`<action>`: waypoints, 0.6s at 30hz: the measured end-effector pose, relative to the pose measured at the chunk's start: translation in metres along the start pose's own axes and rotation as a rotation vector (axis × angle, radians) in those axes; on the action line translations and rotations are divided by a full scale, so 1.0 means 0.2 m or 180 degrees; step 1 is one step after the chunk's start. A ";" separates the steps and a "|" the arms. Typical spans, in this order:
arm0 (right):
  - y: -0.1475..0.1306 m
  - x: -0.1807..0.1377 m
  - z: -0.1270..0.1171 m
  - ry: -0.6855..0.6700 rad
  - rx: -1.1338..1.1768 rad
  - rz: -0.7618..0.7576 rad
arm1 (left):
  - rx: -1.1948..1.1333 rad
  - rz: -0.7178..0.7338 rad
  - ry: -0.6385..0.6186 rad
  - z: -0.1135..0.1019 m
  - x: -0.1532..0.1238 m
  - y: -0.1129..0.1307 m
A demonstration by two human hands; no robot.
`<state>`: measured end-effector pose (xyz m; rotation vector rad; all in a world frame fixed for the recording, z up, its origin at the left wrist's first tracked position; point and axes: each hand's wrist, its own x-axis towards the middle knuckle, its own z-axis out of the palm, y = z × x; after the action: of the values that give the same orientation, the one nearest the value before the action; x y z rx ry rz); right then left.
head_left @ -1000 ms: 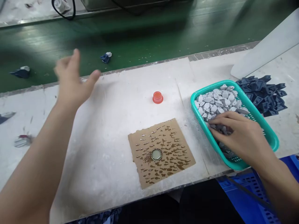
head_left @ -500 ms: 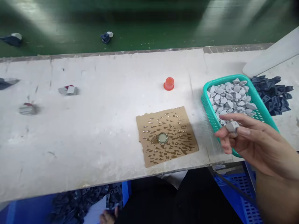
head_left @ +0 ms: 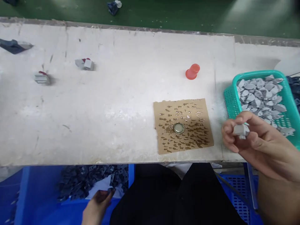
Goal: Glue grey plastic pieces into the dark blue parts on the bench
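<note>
Right hand [head_left: 255, 142] pinches one small grey piece [head_left: 241, 130] above the worktop [head_left: 112, 106] edge, at 8 o'clock from the green basket [head_left: 231, 100]. Left hand [head_left: 97, 206] is down in the blue bin [head_left: 25, 193], fingertips on dark parts [head_left: 79, 182]; grasp cannot be told. Judged step: pick-up of mating pieces; next, bring both together.

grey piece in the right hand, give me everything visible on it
The grey piece is small, light grey and matte; it looks like moulded plastic or rubber, blocky and angular with a little stub at its lower edge. Finer detail is too small to tell. The right hand pinches it between thumb and fingertips, above the table's front edge and clear of the surface. It matches the grey pieces heaped in the teal basket just behind it. Nothing else touches it.
</note>
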<state>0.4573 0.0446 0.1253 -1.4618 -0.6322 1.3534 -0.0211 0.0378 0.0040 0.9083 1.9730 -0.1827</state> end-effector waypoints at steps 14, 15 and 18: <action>0.18 0.10 0.23 0.0702 -0.3747 -0.2051 | -0.2685 0.3223 -0.0878 0.27 -0.34 0.96; 0.19 0.12 0.23 0.0546 -0.3962 -0.2398 | -0.2724 0.3331 -0.0979 0.31 -0.35 1.00; 0.19 0.16 0.23 0.0182 -0.4256 -0.2964 | -0.3014 0.3288 -0.1302 0.35 -0.36 1.06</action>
<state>0.4112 0.0737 0.0832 -1.7123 -2.0781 0.0103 0.1897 0.1198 0.0700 0.9843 0.8265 0.9862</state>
